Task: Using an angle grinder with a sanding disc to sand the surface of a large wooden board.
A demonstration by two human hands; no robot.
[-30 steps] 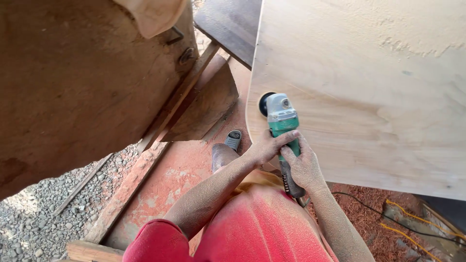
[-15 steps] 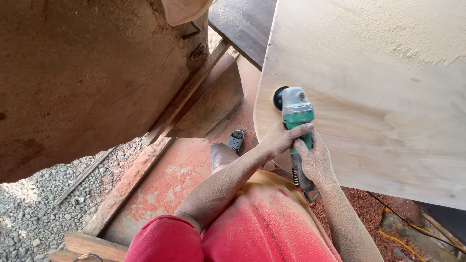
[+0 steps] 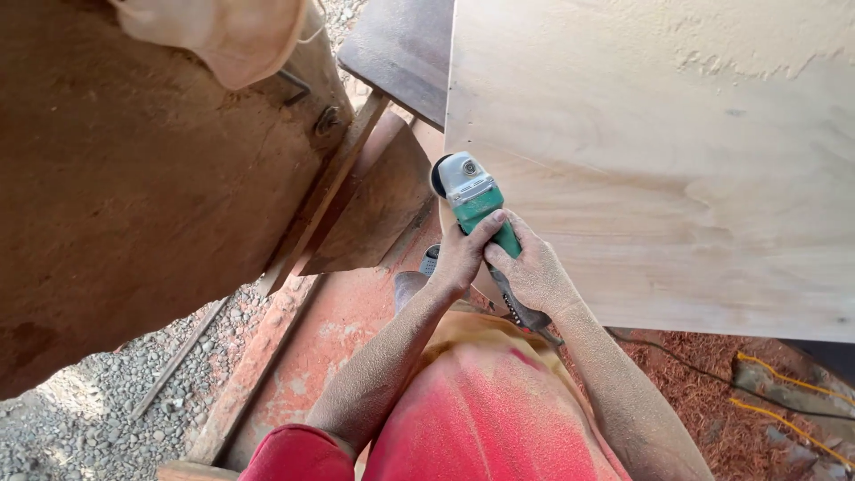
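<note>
Nearest the camera are the person's dust-coated forearms and red shirt (image 3: 481, 419), and just beyond them both hands meet on the angle grinder (image 3: 481, 214), which serves as the landmark here. The left hand (image 3: 461, 256) is clenched around the green body from the left, its fingers wrapped over the top, while the right hand (image 3: 533, 272) grips the darker rear handle just behind, fingers closed round it. The grinder's grey head and black disc (image 3: 438, 176) sit at the left edge of the pale wooden slab (image 3: 659, 160), which spreads away to the right of the tool and beyond it; whether the disc is touching the wood cannot be told. Below the grinder a sandalled foot (image 3: 429, 260) shows on the red-dusted board (image 3: 329, 330). Right of the grinder, low down, a black cable (image 3: 677, 363) trails over reddish shavings. Left of the tool and farther off stand a large brown timber block (image 3: 142, 196) and loose gravel (image 3: 80, 419). The likely trouble: working right at the slab's corner, the disc could catch the edge and kick towards the hands or down at the foot, and thick dust on the skin may loosen the grip.
</note>
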